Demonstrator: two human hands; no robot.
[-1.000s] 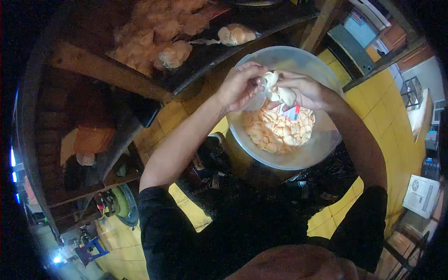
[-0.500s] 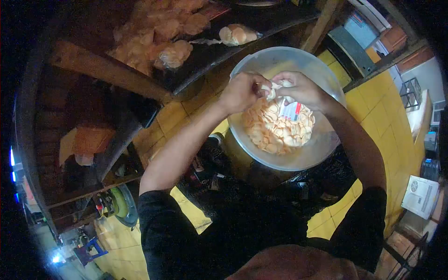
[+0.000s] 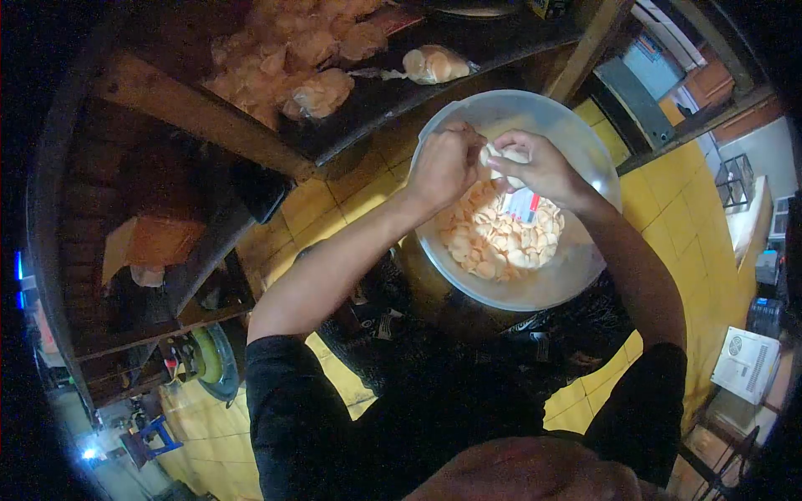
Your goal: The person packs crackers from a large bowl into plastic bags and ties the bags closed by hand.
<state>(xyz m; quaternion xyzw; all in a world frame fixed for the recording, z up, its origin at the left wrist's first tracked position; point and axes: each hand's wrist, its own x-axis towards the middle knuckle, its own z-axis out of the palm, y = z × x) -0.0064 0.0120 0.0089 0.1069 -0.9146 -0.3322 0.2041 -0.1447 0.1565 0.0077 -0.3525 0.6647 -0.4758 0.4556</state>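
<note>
One small bag of pale chips [image 3: 511, 167] sits clasped in my right grip [image 3: 541, 171], its end pinched by my left grip [image 3: 447, 167], over a translucent tub [image 3: 583, 260] where a red-and-white label [image 3: 520, 204] rests on loose chips [image 3: 504, 246].

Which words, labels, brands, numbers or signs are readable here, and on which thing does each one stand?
None can be read.
Red-and-white label in the tub: print too small and blurred.
Trousers: pale printed patches, unreadable.
Pale panel, upper right: marks too blurred.
</note>
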